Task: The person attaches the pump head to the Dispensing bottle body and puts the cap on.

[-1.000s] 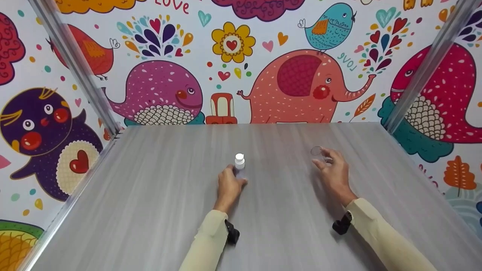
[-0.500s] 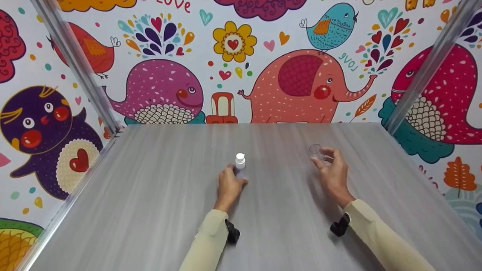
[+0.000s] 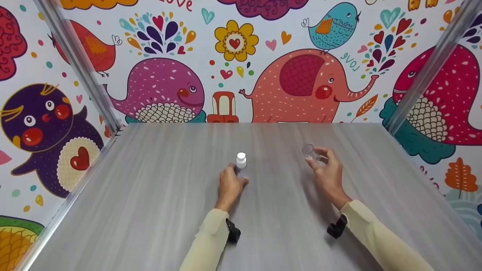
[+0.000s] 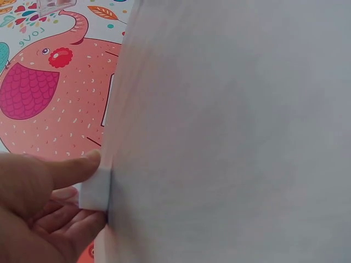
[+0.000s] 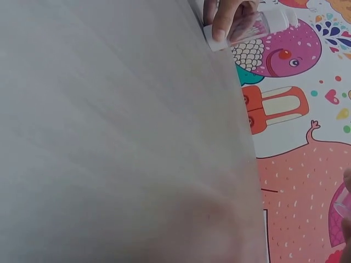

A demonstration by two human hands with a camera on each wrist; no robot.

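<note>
A small clear spray bottle [image 3: 241, 162] with a white top stands upright on the table, its lower part partly hidden by my left hand [image 3: 230, 184]. In the left wrist view my thumb and fingers grip the white base [image 4: 94, 192] from both sides. The right wrist view shows the bottle's clear body [image 5: 249, 30] above that base. Farther right, above the table, my right hand [image 3: 329, 173] pinches a clear, cup-like cap [image 3: 308, 150] between thumb and fingers, its round open end tipped up and leftward. Only its edge and some fingertips enter the right wrist view.
The grey wood-grain table [image 3: 158, 195] runs back to a wall [image 3: 271, 67] printed with cartoon animals. Metal posts [image 3: 81, 71] rise at the back corners. Each cuff carries a black wrist camera [image 3: 233, 231].
My right hand has moved a little left with the clear cap, toward the bottle, and more of the cap shows. My left hand keeps its grip on the bottle in the same spot.
</note>
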